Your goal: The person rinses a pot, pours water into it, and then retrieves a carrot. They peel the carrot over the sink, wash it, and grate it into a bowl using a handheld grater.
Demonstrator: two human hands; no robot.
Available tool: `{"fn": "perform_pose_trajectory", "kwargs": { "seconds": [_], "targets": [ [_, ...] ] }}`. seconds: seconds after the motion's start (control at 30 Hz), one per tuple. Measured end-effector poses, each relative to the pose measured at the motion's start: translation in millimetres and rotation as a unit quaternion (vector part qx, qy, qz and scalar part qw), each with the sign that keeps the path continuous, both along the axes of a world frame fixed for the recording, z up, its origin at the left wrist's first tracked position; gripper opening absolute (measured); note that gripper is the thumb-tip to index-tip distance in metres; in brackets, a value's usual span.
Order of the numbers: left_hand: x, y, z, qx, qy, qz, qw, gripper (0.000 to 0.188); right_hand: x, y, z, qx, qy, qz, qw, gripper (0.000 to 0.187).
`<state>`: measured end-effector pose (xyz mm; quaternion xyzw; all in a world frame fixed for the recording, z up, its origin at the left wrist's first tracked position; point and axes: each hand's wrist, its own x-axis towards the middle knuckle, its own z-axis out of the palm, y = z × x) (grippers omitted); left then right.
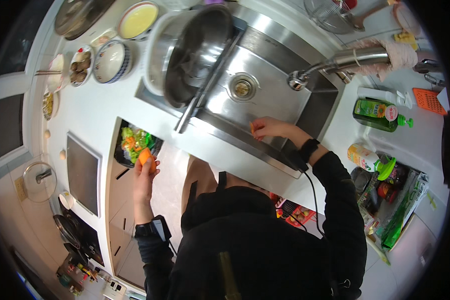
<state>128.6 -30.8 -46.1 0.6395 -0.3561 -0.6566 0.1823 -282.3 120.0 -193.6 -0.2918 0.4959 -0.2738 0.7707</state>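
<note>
Head view shows the left hand (143, 184) clamped on an orange piece (146, 158), thumb and fingers closed around its lower part. The piece sits at the near edge of a dark bin (158, 148) holding green and orange scraps (131, 141); whether it touches the bin, I cannot tell. Its long axis runs mostly away from the body, the free end pointing forward and slightly left, toward the counter. Over the near edge of the steel sink (280, 107), the right hand (274, 128) has its fingertips together on a small orange bit (252, 127), its long axis also roughly fore-and-aft.
</note>
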Motion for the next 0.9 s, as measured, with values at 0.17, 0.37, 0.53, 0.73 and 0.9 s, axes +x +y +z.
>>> {"fn": "perform_pose_trajectory", "kwargs": {
  "seconds": [0.17, 0.37, 0.53, 0.73, 0.9],
  "targets": [
    [46, -17, -9, -0.029, 0.043, 0.028, 0.998, 0.041, 81, -73, 86, -0.079, 0.03, -0.006, 0.996, 0.013],
    [120, -40, -14, -0.052, 0.071, 0.051, 0.995, 0.037, 249, -176, 81, -0.14, 0.06, 0.074, 0.986, 0.015],
    [171, -53, -22, -0.046, 0.053, 0.063, 0.996, 0.038, 349, -228, 67, -0.154, 0.257, 0.098, 0.949, 0.041],
    [169, -80, -38, -0.039, 0.084, 0.0, 0.996, 0.036, 302, -200, 120, -0.024, -0.239, -0.096, 0.966, 0.066],
    [94, -98, -32, -0.039, 0.12, -0.146, 0.981, 0.033, 244, -130, 173, -0.053, -0.238, -0.253, 0.936, 0.063]
  ]
}}
